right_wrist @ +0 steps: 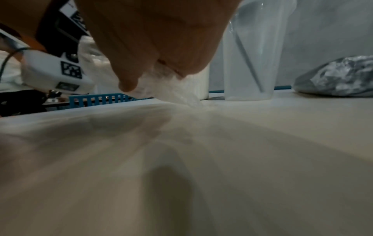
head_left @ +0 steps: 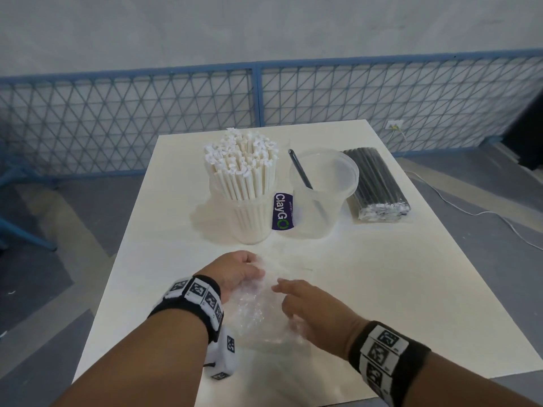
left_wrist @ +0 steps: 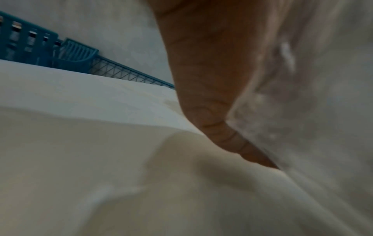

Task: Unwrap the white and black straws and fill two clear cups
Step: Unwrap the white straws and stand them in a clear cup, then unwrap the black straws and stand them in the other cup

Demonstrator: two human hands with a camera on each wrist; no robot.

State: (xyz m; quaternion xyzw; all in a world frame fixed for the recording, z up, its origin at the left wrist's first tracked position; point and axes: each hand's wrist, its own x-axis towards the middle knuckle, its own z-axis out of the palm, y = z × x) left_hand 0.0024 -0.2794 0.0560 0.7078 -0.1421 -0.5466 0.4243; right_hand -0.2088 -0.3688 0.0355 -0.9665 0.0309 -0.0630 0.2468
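A clear cup (head_left: 249, 218) packed with white straws (head_left: 242, 168) stands at the table's middle. To its right a second clear cup (head_left: 318, 201) (right_wrist: 262, 47) holds one black straw (head_left: 299, 168). A wrapped pack of black straws (head_left: 377, 183) (right_wrist: 339, 78) lies further right. Near the front edge both hands grip a crumpled clear plastic wrapper (head_left: 261, 312) (left_wrist: 302, 95) (right_wrist: 167, 86). My left hand (head_left: 252, 270) curls round its far left part. My right hand (head_left: 289, 301) (right_wrist: 153, 39) pinches its right side.
A purple ClayGo label (head_left: 283, 211) lies between the two cups. The white table (head_left: 396, 274) ends just behind the cups and close to my forearms. A blue mesh fence (head_left: 258, 95) runs behind it, and a blue basket (right_wrist: 101, 99) sits off the left side.
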